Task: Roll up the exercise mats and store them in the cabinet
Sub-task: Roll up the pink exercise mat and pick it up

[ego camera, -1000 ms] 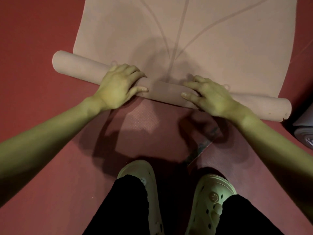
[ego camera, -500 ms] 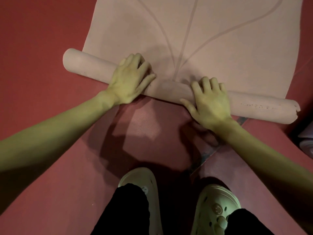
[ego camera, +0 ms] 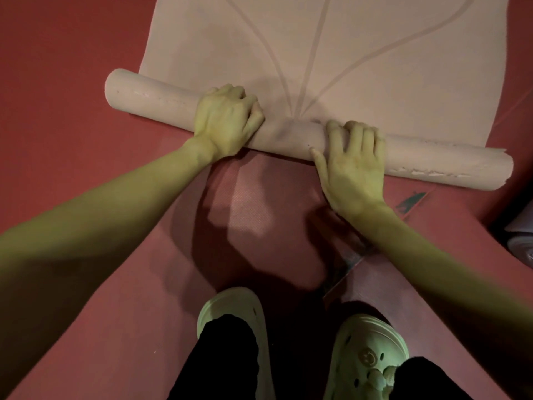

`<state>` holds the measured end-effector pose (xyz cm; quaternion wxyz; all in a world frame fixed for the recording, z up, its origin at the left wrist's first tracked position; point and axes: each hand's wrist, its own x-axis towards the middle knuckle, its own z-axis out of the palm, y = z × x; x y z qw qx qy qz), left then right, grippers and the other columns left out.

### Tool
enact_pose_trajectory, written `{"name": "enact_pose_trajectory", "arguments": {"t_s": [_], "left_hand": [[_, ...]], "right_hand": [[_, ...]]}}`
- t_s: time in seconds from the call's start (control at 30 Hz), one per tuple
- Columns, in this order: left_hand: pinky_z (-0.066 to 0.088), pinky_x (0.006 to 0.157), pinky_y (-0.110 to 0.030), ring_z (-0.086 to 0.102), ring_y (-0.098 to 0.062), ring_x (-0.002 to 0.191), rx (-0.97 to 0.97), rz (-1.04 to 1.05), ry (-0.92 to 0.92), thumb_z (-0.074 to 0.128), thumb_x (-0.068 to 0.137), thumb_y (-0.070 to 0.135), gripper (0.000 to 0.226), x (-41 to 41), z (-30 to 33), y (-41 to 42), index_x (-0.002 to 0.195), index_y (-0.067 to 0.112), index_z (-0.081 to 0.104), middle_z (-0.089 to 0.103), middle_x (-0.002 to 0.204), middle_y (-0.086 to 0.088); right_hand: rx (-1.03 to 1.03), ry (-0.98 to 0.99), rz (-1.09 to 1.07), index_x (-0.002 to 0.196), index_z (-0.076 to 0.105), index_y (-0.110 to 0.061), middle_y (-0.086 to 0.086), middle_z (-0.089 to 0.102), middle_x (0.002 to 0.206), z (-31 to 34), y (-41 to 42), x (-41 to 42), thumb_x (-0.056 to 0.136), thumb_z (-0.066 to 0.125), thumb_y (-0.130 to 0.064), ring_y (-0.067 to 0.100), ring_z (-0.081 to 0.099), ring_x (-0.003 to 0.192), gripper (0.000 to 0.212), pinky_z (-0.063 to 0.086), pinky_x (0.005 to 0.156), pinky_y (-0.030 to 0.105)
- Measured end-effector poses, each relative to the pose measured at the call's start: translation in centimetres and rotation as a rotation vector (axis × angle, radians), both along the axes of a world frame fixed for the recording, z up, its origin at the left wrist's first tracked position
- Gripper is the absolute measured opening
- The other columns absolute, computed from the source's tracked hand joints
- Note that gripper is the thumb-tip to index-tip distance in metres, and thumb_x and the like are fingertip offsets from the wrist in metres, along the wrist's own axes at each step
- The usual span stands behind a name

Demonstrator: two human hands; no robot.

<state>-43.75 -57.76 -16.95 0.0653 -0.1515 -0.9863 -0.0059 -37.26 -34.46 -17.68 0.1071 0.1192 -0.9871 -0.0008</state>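
A pale pink exercise mat (ego camera: 360,53) lies on the red floor, its near end wound into a roll (ego camera: 291,134) that runs slantwise from upper left to right. The flat part stretches away from me, marked with curved lines. My left hand (ego camera: 227,119) sits on the roll's left half, fingers curled over its top. On the right half, my right hand (ego camera: 354,166) presses down with fingers nearly straight and the thumb on the near side. The cabinet is not in view.
Red floor matting (ego camera: 72,96) surrounds the mat, with a seam and dark scuffs (ego camera: 409,200) at the right. The end of another rolled, greyish mat (ego camera: 520,243) shows at the right edge. My feet in pale clogs (ego camera: 230,319) stand just behind the roll.
The roll has turned forward, away from me, taking in more of the flat mat. My left fingers went from flat to curled over it; the right hand shifted on top.
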Motion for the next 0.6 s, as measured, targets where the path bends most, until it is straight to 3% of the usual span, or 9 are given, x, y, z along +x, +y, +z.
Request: {"name": "enact_pose_trajectory", "arguments": {"t_s": [0.07, 0.2, 0.3, 0.4, 0.5, 0.6], "left_hand": [[0.038, 0.070, -0.044, 0.056, -0.038, 0.082, -0.002, -0.004, -0.011, 0.028, 0.095, 0.034, 0.048, -0.2, 0.1, 0.0, 0.085, 0.007, 0.066, 0.063, 0.085, -0.017], [0.037, 0.072, -0.046, 0.054, -0.037, 0.081, 0.049, 0.020, 0.066, 0.033, 0.099, 0.033, 0.043, 0.0, 0.0, 0.3, 0.083, 0.005, 0.062, 0.060, 0.086, -0.018], [0.038, 0.083, -0.043, 0.054, -0.033, 0.092, 0.090, -0.074, 0.156, 0.041, 0.100, 0.036, 0.038, 1.3, -0.7, -0.4, 0.102, 0.004, 0.061, 0.060, 0.099, -0.015], [0.037, 0.091, -0.043, 0.055, -0.031, 0.099, 0.082, -0.150, 0.149, 0.036, 0.102, 0.045, 0.048, 1.4, -0.8, -1.0, 0.114, 0.005, 0.059, 0.062, 0.107, -0.013], [0.038, 0.080, -0.042, 0.057, -0.033, 0.086, -0.025, -0.097, 0.126, 0.024, 0.104, 0.047, 0.052, -1.0, -0.3, -0.3, 0.099, 0.009, 0.060, 0.063, 0.093, -0.012], [0.040, 0.070, -0.043, 0.058, -0.036, 0.077, -0.114, -0.090, 0.106, 0.025, 0.103, 0.038, 0.049, -2.4, -0.1, 0.3, 0.088, 0.008, 0.059, 0.063, 0.083, -0.015]], "right_hand": [[0.022, -0.039, 0.038, 0.132, 0.047, -0.005, 0.026, 0.054, 0.117, -0.1, 0.3, 0.1, 0.097, 0.040, -0.052, 0.041, 0.051, 0.106, 0.059, 0.032, 0.098, 0.052], [0.059, -0.057, 0.078, 0.128, 0.050, -0.007, 0.022, 0.054, 0.105, 0.4, 0.8, -1.6, 0.096, 0.036, -0.058, 0.037, 0.051, 0.093, 0.062, 0.031, 0.085, 0.048], [0.029, -0.133, 0.125, 0.124, 0.052, -0.007, 0.022, 0.056, 0.103, 0.9, 1.3, -3.1, 0.094, 0.028, -0.060, 0.038, 0.052, 0.092, 0.066, 0.035, 0.084, 0.047], [0.025, -0.256, 0.138, 0.123, 0.052, -0.008, 0.021, 0.057, 0.107, 1.9, 1.5, -4.9, 0.087, 0.014, -0.066, 0.038, 0.053, 0.099, 0.077, 0.036, 0.087, 0.046], [-0.005, -0.331, 0.137, 0.122, 0.050, -0.009, 0.019, 0.057, 0.113, 2.0, 1.7, -6.2, 0.091, 0.018, -0.067, 0.037, 0.052, 0.106, 0.073, 0.035, 0.091, 0.045], [-0.060, -0.264, 0.082, 0.113, 0.054, -0.006, 0.020, 0.057, 0.109, 1.7, 1.5, -6.0, 0.090, 0.016, -0.066, 0.037, 0.052, 0.102, 0.076, 0.036, 0.086, 0.045]]}}
